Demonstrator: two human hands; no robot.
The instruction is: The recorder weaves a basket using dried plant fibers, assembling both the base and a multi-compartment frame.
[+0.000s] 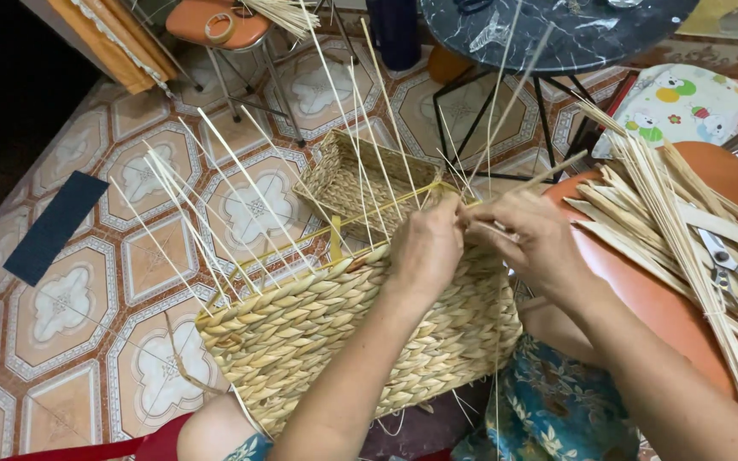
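A half-woven straw basket [301, 324] on a yellow metal frame [336, 243] rests on my lap, with many thin upright stakes [241, 188] fanning out of its rim. My left hand [425, 248] presses on the top rim at the right corner, fingers curled over the weave. My right hand [530, 241] is right beside it, pinching a pale straw strand [548, 173] that runs up and to the right. Both hands meet at the basket's rim.
An orange stool [659, 299] at right carries a pile of straw strips [676, 222] and scissors [732, 273]. A dark round marble table [548, 34] stands behind. Another orange stool [215, 26] holds a tape roll. A dark mat [53, 226] lies on the patterned tile floor.
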